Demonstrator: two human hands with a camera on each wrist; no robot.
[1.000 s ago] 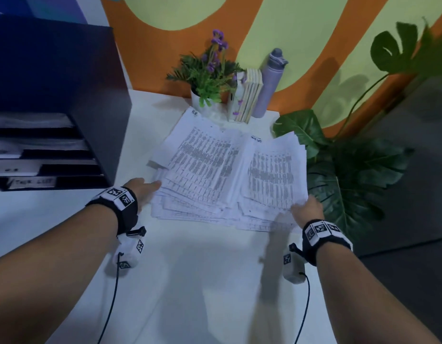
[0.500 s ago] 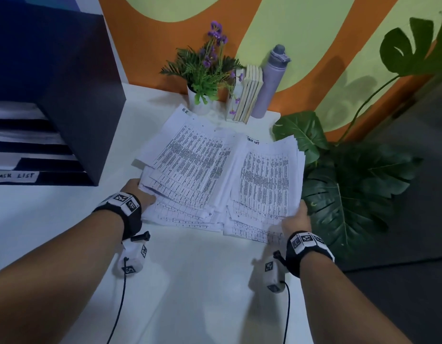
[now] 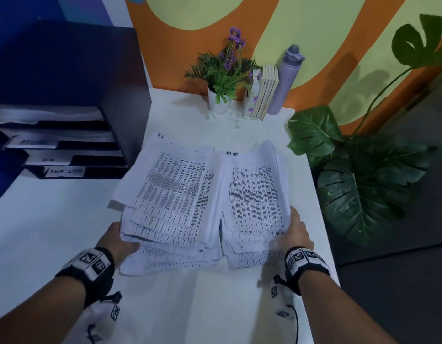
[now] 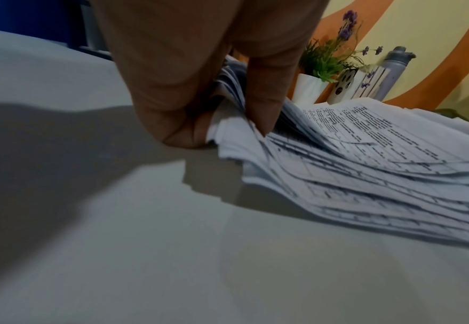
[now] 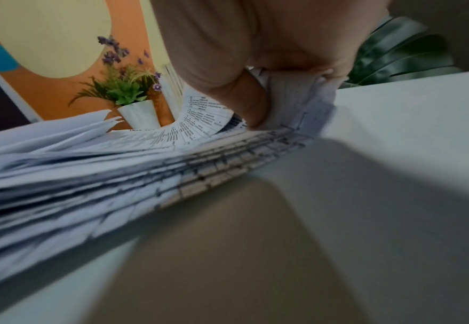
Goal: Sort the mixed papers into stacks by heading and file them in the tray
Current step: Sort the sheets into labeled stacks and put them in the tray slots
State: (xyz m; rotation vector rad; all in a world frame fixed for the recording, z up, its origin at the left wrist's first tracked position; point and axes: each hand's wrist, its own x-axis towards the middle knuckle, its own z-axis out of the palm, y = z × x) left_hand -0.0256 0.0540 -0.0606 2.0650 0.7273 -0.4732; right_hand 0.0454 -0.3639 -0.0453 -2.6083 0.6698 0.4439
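Down on the white table (image 3: 66,232), a loose heap of printed papers (image 3: 205,202) lies fanned out in two overlapping halves, one headed with a handwritten "HR", the other with a heading too blurred to read. The left hand (image 3: 119,240) grips the near-left corner of the heap: in the left wrist view its thumb (image 4: 266,103) presses down on top of the sheets while the fingers (image 4: 172,118) curl underneath them. The right hand (image 3: 293,232) grasps the near-right corner the same way, its thumb (image 5: 244,103) clamped over a bent-up bundle of sheets. The heap's near edge is raised slightly off the table in both wrist views.

At the table's left stands a dark filing tray (image 3: 73,135) with stacked slots, each bearing a white label; the lowest reads "TASK LIST". Papers already sit in the upper slots. Against the orange and yellow wall at the table's far edge stand a white pot of purple flowers (image 3: 222,78), a row of upright books (image 3: 264,93) just beside it, and a grey water bottle (image 3: 284,80) touching the books. A large-leaved plant (image 3: 358,184) stands off the table's right side.
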